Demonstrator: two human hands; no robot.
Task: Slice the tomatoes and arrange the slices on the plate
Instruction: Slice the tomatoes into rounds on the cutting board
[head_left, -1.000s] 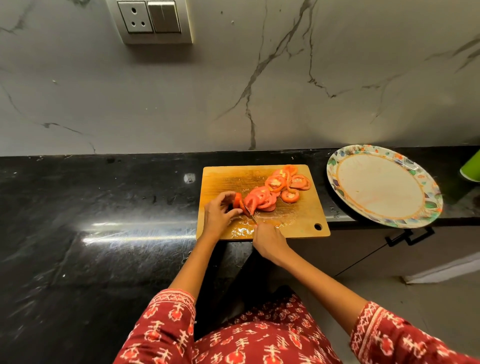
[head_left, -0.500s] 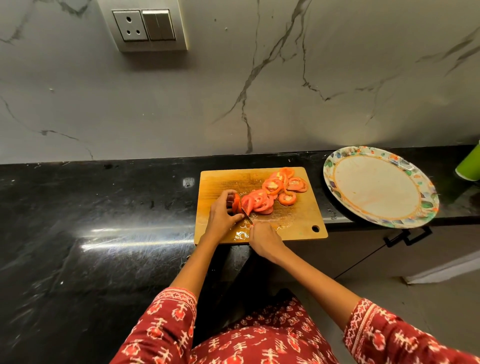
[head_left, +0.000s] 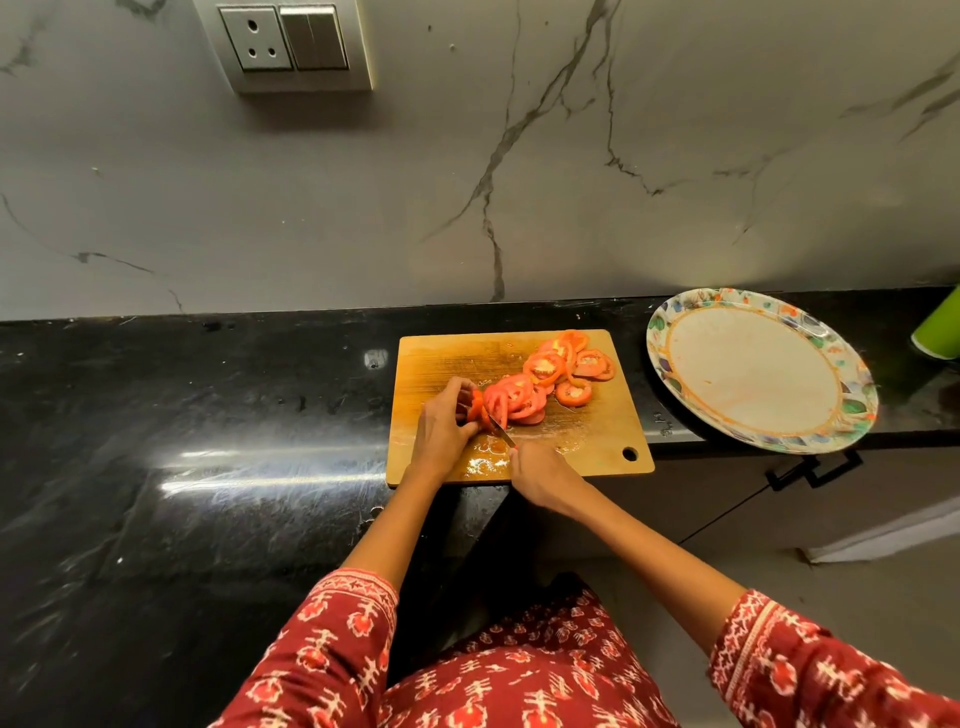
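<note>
Tomato slices (head_left: 550, 382) lie in a loose overlapping row on the wooden cutting board (head_left: 441, 358), the row's long axis running diagonally from the board's middle toward its far right corner; the nearer slices lean against one another on edge, while those at the far end lie flat with their cut faces up. At the near left end of that row sits the uncut tomato end (head_left: 475, 407), a small red piece held by the left hand (head_left: 441, 434), whose fingers curl over its top and pinch it against the board. The right hand (head_left: 540, 475) grips the handle of a knife (head_left: 503, 434), fingers closed around it; the short blade points away from the person and up to the left, its tip at the tomato piece, though whether the edge has entered the flesh is hard to tell from this head view. Juice and seeds pool on the board just in front of both hands. The board rests on a black counter (head_left: 208, 415) at its front edge. Well to the right, apart from the board, a floral-rimmed plate (head_left: 852, 410) overhangs the counter edge, and a green object (head_left: 940, 327) stands beyond it at the frame's border.
</note>
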